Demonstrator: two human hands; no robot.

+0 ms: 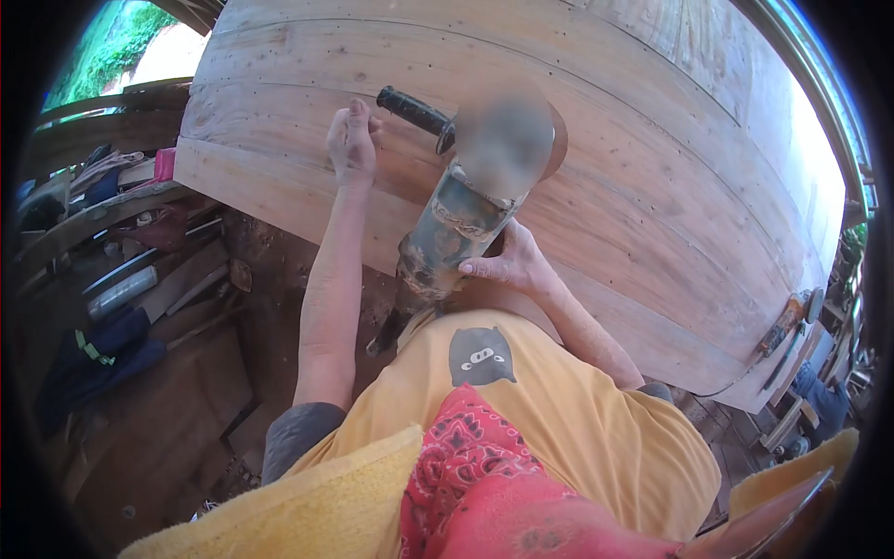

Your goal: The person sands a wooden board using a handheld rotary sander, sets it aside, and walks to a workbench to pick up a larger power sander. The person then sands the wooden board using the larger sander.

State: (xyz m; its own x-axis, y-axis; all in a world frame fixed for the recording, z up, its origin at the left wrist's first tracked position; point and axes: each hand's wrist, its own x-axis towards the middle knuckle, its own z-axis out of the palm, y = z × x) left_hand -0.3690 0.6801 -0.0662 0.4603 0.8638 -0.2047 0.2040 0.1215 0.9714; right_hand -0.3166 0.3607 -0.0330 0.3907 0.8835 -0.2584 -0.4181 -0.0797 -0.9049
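A worn, grey-green angle grinder [447,228] rests against the edge of a large wooden panel [643,224], close to my belly. Its head is blurred, with part of a brown disc [559,140] showing behind. My right hand [517,265] grips the grinder's body from the right, thumb on top and the other fingers mostly hidden beneath. A black side handle [414,110] sticks out to the left of the head. Just left of that handle, apart from it, my left hand [355,144] is raised with its fingers curled in; I see nothing in it.
On the panel's right edge lies another tool with an orange-brown body [784,321] and a disc. Beyond it shows a person's blue-trousered leg [821,401]. At left, a shelf holds cloths, a metal cylinder [123,291] and a dark blue cloth [102,359].
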